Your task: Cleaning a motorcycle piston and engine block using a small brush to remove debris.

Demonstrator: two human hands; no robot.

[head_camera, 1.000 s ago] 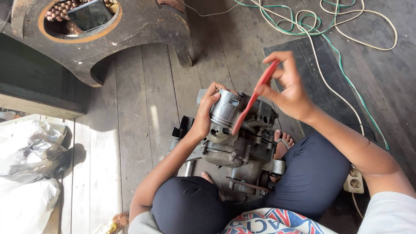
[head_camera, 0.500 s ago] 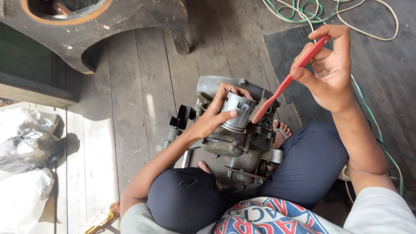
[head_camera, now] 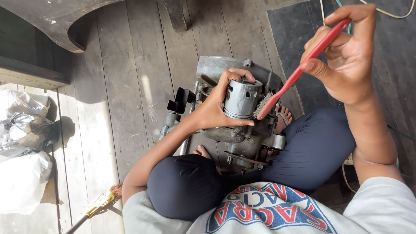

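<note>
Left hand (head_camera: pixel 216 108) wrapped around grey metal piston (head_camera: pixel 242 99), fingers curled over top, thumb underneath, forearm reaching up from near left. Piston upright atop small engine (head_camera: pixel 242 138), centre, between crossed legs. Bristles of red-handled brush (head_camera: pixel 299 71) touching piston's right side. Right hand (head_camera: pixel 346 56) raised far right, pinching brush handle between thumb and fingers, handle slanting down-left. Worn wooden plank floor (head_camera: pixel 125 86) beneath. Plastic bags (head_camera: pixel 21 147) at left edge, dark mat (head_camera: pixel 294 30) far right, sunlight patch on planks.
</note>
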